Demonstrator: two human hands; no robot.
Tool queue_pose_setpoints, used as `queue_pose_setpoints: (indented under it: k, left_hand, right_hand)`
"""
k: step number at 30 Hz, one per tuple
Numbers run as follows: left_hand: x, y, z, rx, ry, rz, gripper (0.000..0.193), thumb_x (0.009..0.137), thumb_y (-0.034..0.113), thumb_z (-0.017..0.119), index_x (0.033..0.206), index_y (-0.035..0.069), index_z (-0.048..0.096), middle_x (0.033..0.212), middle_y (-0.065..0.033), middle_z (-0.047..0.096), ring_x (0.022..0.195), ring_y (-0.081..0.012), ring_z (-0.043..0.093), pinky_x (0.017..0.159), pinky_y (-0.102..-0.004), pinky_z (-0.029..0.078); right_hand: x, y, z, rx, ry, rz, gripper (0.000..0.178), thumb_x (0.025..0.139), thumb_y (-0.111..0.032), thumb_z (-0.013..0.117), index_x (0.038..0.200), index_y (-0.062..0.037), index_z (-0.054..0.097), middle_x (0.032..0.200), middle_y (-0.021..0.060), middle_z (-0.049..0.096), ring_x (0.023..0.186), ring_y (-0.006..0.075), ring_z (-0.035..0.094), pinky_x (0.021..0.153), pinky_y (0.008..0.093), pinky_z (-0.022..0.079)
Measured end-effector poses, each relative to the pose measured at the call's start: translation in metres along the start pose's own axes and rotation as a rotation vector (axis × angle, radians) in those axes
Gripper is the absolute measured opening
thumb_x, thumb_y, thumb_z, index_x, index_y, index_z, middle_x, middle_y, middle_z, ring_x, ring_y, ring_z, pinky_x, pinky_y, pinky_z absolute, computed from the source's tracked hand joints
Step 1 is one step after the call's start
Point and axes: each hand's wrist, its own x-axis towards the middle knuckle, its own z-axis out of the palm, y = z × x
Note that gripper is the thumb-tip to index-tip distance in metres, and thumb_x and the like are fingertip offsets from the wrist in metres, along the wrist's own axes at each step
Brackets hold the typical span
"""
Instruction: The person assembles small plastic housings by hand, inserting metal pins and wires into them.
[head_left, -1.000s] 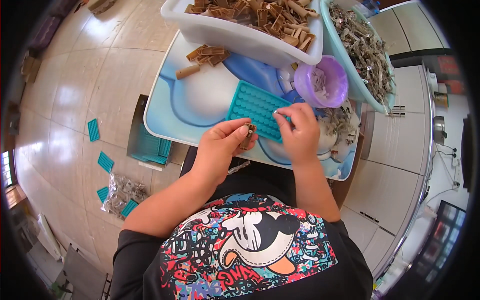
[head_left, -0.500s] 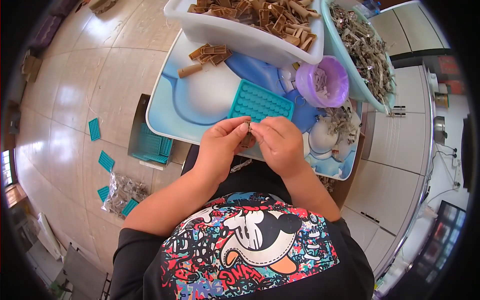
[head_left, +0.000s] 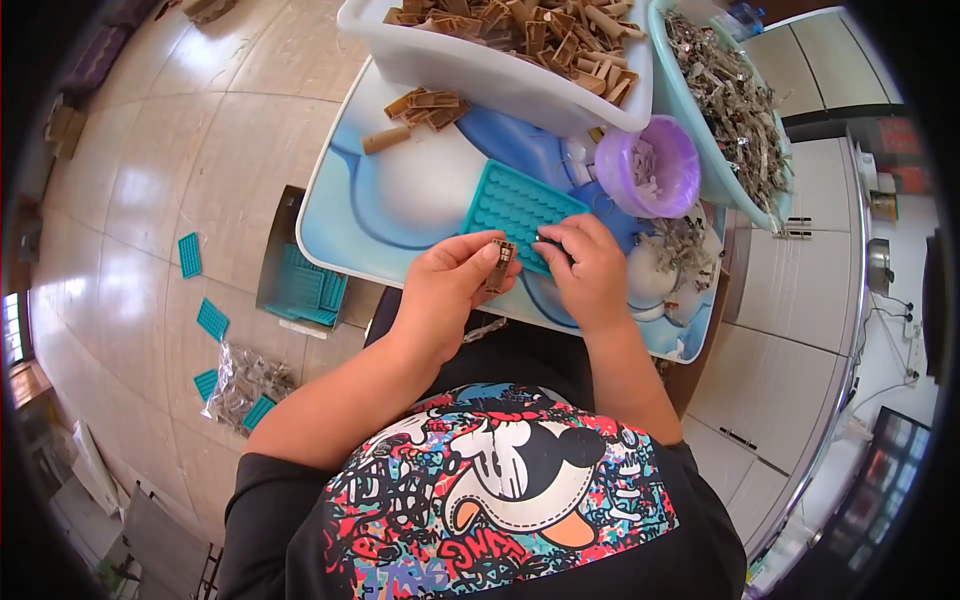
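Observation:
Between the thumb and fingers of my left hand (head_left: 455,283) is a small brown plastic housing (head_left: 498,265), held upright with small pale details showing near its top. My right hand (head_left: 590,268) is apart from it, at the near right part of a teal tray (head_left: 505,205) with rows of small hollows. The right thumb and index finger are bent together over the tray's edge in a pinch. Whatever lies between them is too small or hidden to make out.
A white tub (head_left: 480,75) of brown housings stands at the table's far side. Loose housings (head_left: 425,108) lie before it. Right are a purple bowl (head_left: 610,178) with small pale pieces and a mint basin (head_left: 700,150) of metallic parts. Floor left: an open box (head_left: 285,240) with teal trays.
My right hand has left the brown housing and moved right to the teal tray. The left hand still holds the housing, now with more of it showing.

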Motion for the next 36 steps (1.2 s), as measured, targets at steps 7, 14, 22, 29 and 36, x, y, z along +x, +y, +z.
queue_pose_setpoints:
  k: [7,14,22,29,36]
  left_hand:
    - [0.0,0.0,-0.002,0.001,-0.007,0.001,0.028,0.092,0.012,0.052,0.114,-0.005,0.053,0.1,-0.0141,0.063,0.087,-0.0201,0.063,0.08,-0.0318,0.053]
    - [0.0,0.004,0.0,0.012,-0.024,-0.025,0.028,0.092,0.011,0.052,0.113,-0.006,0.053,0.097,-0.0115,0.062,0.085,-0.0177,0.062,0.081,-0.0315,0.052]
    - [0.001,-0.001,-0.004,-0.04,-0.031,-0.003,0.027,0.091,0.011,0.055,0.111,-0.006,0.054,0.088,-0.0076,0.061,0.078,-0.0146,0.059,0.076,-0.0285,0.05]
    - [0.001,-0.002,-0.004,-0.018,-0.034,0.0,0.026,0.092,0.013,0.053,0.112,-0.004,0.055,0.093,-0.0083,0.062,0.078,-0.0138,0.06,0.073,-0.0274,0.051]
    - [0.001,-0.006,-0.007,-0.057,-0.056,0.027,0.026,0.091,0.013,0.054,0.111,-0.003,0.055,0.091,-0.0065,0.061,0.078,-0.0128,0.058,0.071,-0.0259,0.048]
  right_hand:
    - [0.008,-0.002,-0.004,-0.096,-0.076,-0.006,0.013,0.069,-0.01,0.07,0.075,-0.0048,0.06,0.077,0.0071,0.058,0.075,0.0265,0.057,0.063,0.0354,0.045]
    - [0.009,-0.023,-0.001,0.133,0.078,-0.24,0.014,0.068,-0.005,0.07,0.076,-0.0036,0.058,0.076,0.0082,0.059,0.067,0.0269,0.056,0.059,0.036,0.045]
    - [0.002,-0.029,0.01,0.098,0.088,-0.294,0.015,0.068,-0.004,0.069,0.078,-0.0044,0.058,0.074,0.0076,0.058,0.067,0.026,0.056,0.058,0.0344,0.045]
    - [0.002,-0.028,0.012,0.077,0.109,-0.279,0.015,0.068,-0.004,0.068,0.079,-0.0044,0.058,0.075,0.008,0.057,0.067,0.0266,0.056,0.058,0.035,0.045]
    - [0.002,-0.036,0.019,-0.011,0.108,-0.332,0.013,0.07,-0.003,0.066,0.08,-0.0041,0.058,0.077,0.0086,0.057,0.069,0.0268,0.055,0.059,0.0355,0.045]
